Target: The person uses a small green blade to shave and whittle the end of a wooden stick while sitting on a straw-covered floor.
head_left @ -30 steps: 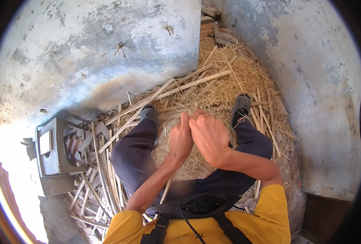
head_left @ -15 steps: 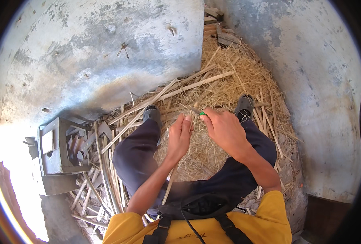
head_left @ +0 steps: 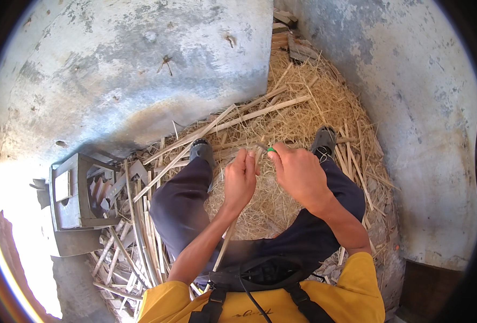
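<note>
- Plaster walls (head_left: 141,64), pale grey-blue and blotchy, rise on the left and right of the work spot.
- Straw-coloured shavings (head_left: 332,91) cover the floor between the walls and between the person's feet.
- Dark trousers (head_left: 179,202) clothe the person's bent, spread legs.
- Open-sided wooden box (head_left: 70,212), grey and worn, stands at the far left.
- Loose wooden slats (head_left: 262,113) lie across the shavings ahead of the feet; more are heaped beside the box.
- Slender pale strip (head_left: 223,250) slants from the lap, behind the left forearm, up through the left hand and a little past it.
- Right hand (head_left: 300,175) grips a knife, thumb side towards the strip.
- Left hand (head_left: 239,177) pinches the strip near its upper end.
- Green-handled knife (head_left: 271,150) points its blade at that end; whether they touch, I cannot tell.
</note>
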Demonstrator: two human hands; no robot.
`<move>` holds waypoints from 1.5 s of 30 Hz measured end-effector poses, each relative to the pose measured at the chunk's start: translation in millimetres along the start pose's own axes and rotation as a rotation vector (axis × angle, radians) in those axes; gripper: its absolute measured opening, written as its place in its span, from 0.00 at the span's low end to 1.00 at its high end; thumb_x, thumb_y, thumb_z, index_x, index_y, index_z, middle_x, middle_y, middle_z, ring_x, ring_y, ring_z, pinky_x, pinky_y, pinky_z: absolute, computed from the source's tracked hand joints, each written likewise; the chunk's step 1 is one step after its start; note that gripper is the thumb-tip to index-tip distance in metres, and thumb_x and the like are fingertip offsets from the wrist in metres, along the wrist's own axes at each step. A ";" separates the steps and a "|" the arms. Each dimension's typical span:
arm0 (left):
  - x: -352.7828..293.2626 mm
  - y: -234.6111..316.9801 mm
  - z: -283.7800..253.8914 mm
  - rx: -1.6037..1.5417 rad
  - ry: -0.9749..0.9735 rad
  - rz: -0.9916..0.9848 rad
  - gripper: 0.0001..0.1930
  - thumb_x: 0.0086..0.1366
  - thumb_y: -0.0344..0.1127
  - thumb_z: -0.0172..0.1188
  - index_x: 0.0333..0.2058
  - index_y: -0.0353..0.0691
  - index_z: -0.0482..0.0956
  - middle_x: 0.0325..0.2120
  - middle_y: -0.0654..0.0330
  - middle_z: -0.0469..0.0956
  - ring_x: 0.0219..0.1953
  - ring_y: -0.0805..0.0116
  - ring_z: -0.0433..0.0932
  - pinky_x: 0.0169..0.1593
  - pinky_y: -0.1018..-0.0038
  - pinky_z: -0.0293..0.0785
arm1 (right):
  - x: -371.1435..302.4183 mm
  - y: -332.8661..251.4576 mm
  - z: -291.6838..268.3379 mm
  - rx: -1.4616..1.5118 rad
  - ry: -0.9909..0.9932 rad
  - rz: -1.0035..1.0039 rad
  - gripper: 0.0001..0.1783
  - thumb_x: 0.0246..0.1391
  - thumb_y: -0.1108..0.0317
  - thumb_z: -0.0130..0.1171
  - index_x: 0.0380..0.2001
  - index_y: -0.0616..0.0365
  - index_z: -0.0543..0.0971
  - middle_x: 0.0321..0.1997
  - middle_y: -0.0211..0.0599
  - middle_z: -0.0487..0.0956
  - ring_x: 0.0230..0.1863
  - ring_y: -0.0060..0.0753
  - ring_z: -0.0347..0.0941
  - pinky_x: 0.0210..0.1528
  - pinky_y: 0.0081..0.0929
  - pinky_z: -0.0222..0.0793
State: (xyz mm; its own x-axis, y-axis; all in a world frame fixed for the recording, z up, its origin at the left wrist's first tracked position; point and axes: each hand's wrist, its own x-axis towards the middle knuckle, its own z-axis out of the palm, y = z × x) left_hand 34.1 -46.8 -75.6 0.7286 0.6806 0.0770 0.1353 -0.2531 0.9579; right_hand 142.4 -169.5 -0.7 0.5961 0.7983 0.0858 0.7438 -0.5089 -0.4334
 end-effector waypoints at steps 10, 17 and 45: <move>1.3 6.2 -11.1 -0.265 -0.078 -0.178 0.12 0.84 0.39 0.50 0.41 0.38 0.73 0.20 0.64 0.79 0.17 0.81 0.70 0.21 0.75 0.63 | 10.6 18.3 -11.9 0.264 0.075 -0.060 0.16 0.73 0.58 0.60 0.48 0.62 0.80 0.27 0.49 0.82 0.27 0.55 0.81 0.32 0.49 0.73; 0.8 15.6 -15.9 -0.230 -0.137 -0.148 0.12 0.85 0.40 0.47 0.49 0.36 0.72 0.24 0.61 0.81 0.17 0.80 0.71 0.21 0.77 0.66 | 16.2 25.5 0.0 0.531 0.120 -0.015 0.23 0.72 0.54 0.65 0.56 0.62 0.82 0.30 0.38 0.81 0.27 0.25 0.72 0.33 0.32 0.67; 7.7 20.5 -44.0 -0.082 -0.230 0.118 0.18 0.77 0.31 0.63 0.61 0.34 0.79 0.52 0.54 0.87 0.57 0.65 0.84 0.65 0.65 0.77 | 24.4 44.9 6.5 0.841 -0.033 0.064 0.16 0.64 0.58 0.74 0.45 0.59 0.85 0.27 0.24 0.78 0.29 0.17 0.70 0.34 0.25 0.67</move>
State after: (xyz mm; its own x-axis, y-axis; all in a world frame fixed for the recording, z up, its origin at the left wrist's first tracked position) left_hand 13.0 -16.5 -43.1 0.8706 0.4735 0.1337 -0.0080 -0.2582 0.9661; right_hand 188.4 -170.8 -23.8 0.6105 0.7919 0.0174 0.2281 -0.1547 -0.9613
